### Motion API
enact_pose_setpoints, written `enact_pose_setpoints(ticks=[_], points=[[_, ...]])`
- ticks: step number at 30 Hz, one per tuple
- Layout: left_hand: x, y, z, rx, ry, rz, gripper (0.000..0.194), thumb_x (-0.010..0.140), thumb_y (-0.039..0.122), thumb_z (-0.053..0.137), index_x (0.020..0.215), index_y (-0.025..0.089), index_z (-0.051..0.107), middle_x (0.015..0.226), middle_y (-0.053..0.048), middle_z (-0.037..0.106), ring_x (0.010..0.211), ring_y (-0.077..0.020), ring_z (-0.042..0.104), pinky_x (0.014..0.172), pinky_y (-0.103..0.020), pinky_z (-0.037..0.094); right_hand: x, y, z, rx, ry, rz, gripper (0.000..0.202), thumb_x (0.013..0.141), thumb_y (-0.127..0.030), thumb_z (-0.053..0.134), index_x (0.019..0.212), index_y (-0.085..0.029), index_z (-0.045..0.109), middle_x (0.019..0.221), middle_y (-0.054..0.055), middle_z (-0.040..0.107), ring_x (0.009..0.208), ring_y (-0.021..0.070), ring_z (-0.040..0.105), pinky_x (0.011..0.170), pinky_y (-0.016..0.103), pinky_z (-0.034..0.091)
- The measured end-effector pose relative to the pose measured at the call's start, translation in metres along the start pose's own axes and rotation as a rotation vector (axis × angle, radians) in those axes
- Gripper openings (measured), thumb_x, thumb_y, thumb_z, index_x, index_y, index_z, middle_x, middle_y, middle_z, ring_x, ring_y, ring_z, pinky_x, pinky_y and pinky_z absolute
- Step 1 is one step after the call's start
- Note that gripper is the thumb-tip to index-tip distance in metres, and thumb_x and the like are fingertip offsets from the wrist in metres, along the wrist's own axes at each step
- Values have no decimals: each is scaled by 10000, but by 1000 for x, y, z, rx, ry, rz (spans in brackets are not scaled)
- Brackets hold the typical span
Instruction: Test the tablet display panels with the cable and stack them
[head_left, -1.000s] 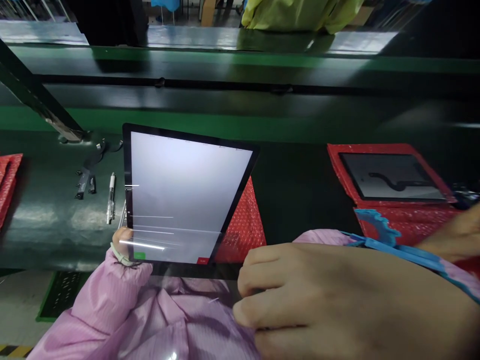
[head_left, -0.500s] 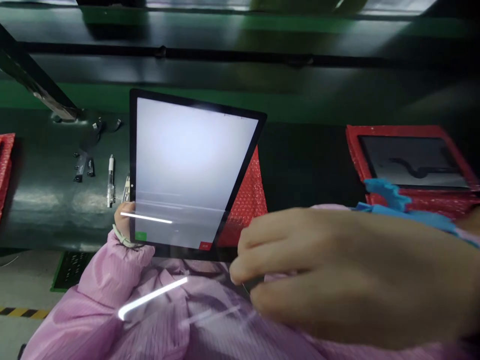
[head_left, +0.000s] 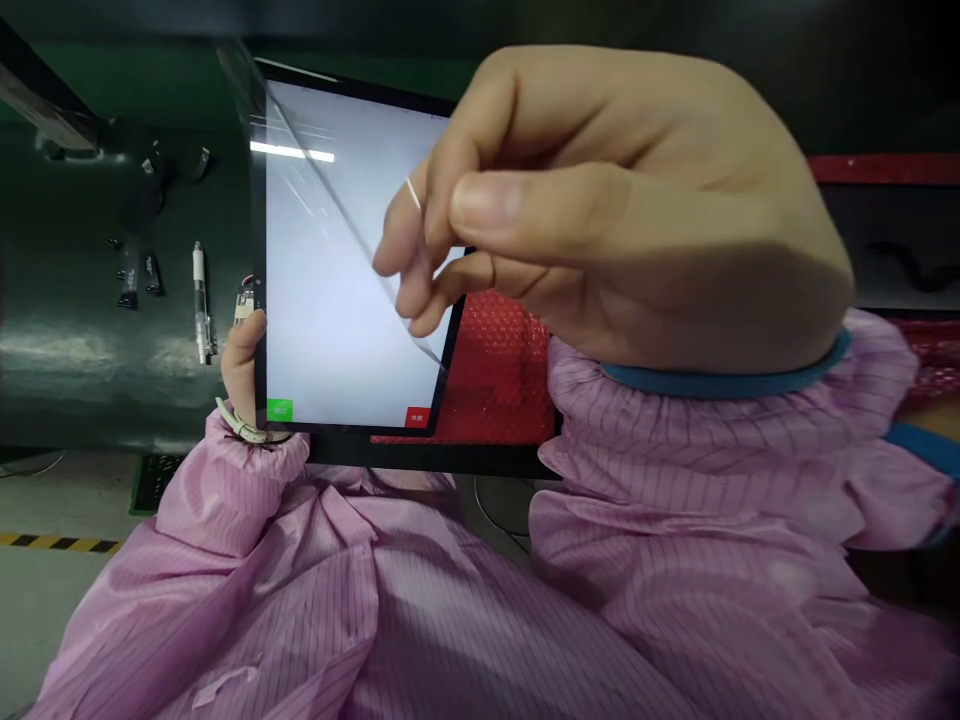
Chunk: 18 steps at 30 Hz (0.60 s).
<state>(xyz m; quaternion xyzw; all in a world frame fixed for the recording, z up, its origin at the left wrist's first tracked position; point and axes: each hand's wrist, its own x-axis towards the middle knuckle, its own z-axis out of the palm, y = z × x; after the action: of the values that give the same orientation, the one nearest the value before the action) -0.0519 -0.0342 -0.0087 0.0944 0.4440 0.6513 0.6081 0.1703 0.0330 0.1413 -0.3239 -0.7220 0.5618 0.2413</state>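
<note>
The left hand (head_left: 244,362) has its thumb bent against the lower left edge of 1 lit tablet (head_left: 337,290), its other fingers hidden, while the right hand (head_left: 652,215) curls its fingers inward above the screen, thumb close to the index finger, pinching 1 clear film (head_left: 330,195) that slants across the tablet. The tablet is in front of the torso, partly overlapping 1 piece of red bubble wrap (head_left: 506,370); 1 pen (head_left: 200,300) and several small black parts (head_left: 137,270), too blurred to count, lie to its left. The screen shows 1 green box with unreadable characters and 1 red box reading "失败".
</note>
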Motion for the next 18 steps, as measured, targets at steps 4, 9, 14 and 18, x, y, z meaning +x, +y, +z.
enact_pose_setpoints(ticks=[4, 9, 14, 18], points=[[0, -4, 2, 44, -153, 140, 310, 931, 308, 537, 1044, 76, 709, 1175, -84, 733, 1446, -297, 441, 1225, -446, 359, 9, 16, 1, 396, -3, -82, 360, 1081, -432, 370, 868, -175, 504, 939, -11, 637, 839, 78, 683, 776, 232, 632], [1, -6, 5, 51, -224, 223, 261, 904, 238, 541, 1022, 86, 718, 1023, -65, 762, 1435, -256, 463, 1248, -391, 324, 21, 30, 3, 682, 55, -69, 179, 1061, -172, 452, 894, -131, 500, 854, -31, 596, 813, 56, 673, 838, 216, 637], [-1, 0, 10, 18, -189, 122, 275, 925, 203, 482, 1037, 103, 713, 974, -42, 771, 1142, -187, 687, 1200, -338, 391, 34, 30, 1, 754, 235, 56, 331, 1097, -178, 298, 828, -146, 489, 743, -78, 592, 802, -8, 660, 916, 176, 603], [-4, -1, 16, -32, -139, 118, 295, 936, 193, 451, 1074, 126, 703, 952, -35, 769, 1145, -175, 682, 1214, -338, 370, 42, 30, -3, 759, 314, 115, 354, 1073, -213, 225, 853, -155, 496, 707, -107, 625, 802, -45, 688, 932, 124, 560]])
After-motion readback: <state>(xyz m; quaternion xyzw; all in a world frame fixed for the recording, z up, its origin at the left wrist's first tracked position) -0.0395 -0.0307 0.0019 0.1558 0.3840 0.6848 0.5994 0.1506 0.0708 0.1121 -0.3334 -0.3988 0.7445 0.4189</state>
